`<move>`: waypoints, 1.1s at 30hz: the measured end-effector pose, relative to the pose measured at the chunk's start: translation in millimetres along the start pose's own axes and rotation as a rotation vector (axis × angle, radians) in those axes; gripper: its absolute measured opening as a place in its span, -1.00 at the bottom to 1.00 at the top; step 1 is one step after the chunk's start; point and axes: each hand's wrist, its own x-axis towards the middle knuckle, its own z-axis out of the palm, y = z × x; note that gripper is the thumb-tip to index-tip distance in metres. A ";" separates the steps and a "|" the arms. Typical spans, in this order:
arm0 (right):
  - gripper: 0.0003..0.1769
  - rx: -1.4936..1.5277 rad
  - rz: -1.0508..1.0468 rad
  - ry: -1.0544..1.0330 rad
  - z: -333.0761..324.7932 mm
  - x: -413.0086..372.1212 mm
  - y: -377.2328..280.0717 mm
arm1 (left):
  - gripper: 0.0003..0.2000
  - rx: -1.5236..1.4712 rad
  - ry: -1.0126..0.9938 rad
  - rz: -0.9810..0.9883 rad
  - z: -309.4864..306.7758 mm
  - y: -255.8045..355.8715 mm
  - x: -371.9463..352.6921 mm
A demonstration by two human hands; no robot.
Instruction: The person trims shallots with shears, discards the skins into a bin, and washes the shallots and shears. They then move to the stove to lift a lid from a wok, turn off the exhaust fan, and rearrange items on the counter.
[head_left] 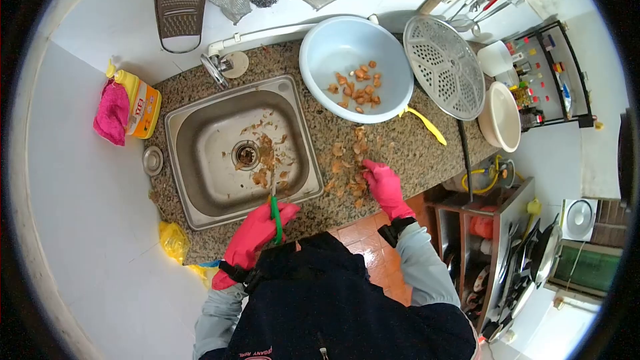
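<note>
My left hand (pixel 257 237), in a pink rubber glove, is closed round the green handle of a knife (pixel 275 213) at the sink's front edge. The narrow blade points into the steel sink (pixel 175 160). Brown papery peels (pixel 267 153) lie around the drain there. On the granite counter, my right hand (pixel 385 190), also gloved in pink, has its fingers drawn together on a heap of dry onion peels (pixel 353 177). Behind it a light blue basin (pixel 320 80) holds several small brown shallots (pixel 360 93).
A yellow peeler-like tool (pixel 427 125) lies right of the basin. A perforated steel tray (pixel 443 67) and a cream bowl (pixel 501 117) stand farther right. The faucet (pixel 217 70) rises behind the sink; a yellow detergent bottle (pixel 143 107) is at left. Shelves (pixel 490 247) hold pans at right.
</note>
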 end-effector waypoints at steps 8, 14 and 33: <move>-0.74 0.068 0.016 0.050 8.9 -3.3 15.3 | -0.63 0.041 -0.008 0.045 -0.6 -2.1 2.4; -0.82 0.211 0.121 0.099 13.9 -6.5 25.4 | -0.63 0.034 0.009 0.044 -4.0 -6.7 -1.1; -0.71 -0.041 0.093 0.184 15.8 7.6 32.1 | -0.63 -0.005 -0.025 0.020 -12.0 -8.4 1.2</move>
